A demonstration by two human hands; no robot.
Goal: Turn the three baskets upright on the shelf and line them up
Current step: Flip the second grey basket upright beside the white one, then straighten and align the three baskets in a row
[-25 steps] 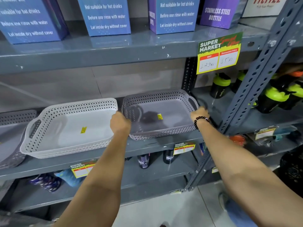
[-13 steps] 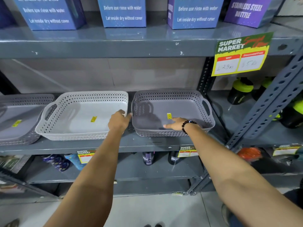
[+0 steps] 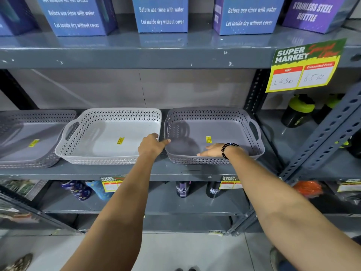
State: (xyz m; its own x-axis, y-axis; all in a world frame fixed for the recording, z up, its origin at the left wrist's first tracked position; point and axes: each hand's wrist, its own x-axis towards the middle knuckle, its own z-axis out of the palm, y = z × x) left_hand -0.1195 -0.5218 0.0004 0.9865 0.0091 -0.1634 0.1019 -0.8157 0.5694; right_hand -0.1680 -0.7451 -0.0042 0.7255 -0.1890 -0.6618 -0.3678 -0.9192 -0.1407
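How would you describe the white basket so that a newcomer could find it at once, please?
Look at the grey metal shelf below the row of blue boxes. Three perforated baskets stand there upright, and the white basket is the middle one. Its neighbours are both grey; it alone is pale, with the left hand at its right edge.

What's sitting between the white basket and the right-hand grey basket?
Only the left hand, gripping the grey basket at its left rim beside the white basket, in the head view.

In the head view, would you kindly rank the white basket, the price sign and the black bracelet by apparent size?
1. White basket
2. Price sign, though it hangs nearer the camera
3. Black bracelet
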